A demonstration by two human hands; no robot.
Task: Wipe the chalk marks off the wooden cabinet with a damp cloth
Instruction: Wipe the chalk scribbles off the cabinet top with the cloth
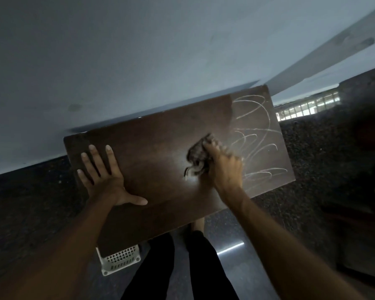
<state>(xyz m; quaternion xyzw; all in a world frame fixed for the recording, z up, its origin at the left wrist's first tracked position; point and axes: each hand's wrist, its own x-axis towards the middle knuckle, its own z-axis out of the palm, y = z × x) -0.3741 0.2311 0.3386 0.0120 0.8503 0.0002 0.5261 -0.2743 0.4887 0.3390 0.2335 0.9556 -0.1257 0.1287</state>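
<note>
The dark wooden cabinet top (152, 135) fills the middle of the head view, seen from above. White chalk scribbles (256, 126) cover its right third; the left and middle parts look dark and free of marks. My right hand (225, 167) presses a crumpled dark cloth (198, 158) onto the wood at the left edge of the scribbles. My left hand (104, 176) lies flat on the left part of the top, fingers spread, holding nothing.
A pale wall (139, 50) runs behind the cabinet. A white perforated plastic basket (120, 259) sits on the dark speckled floor below the cabinet's front edge. My legs in black trousers (178, 267) stand beside it. Dark furniture (359, 224) stands at the right.
</note>
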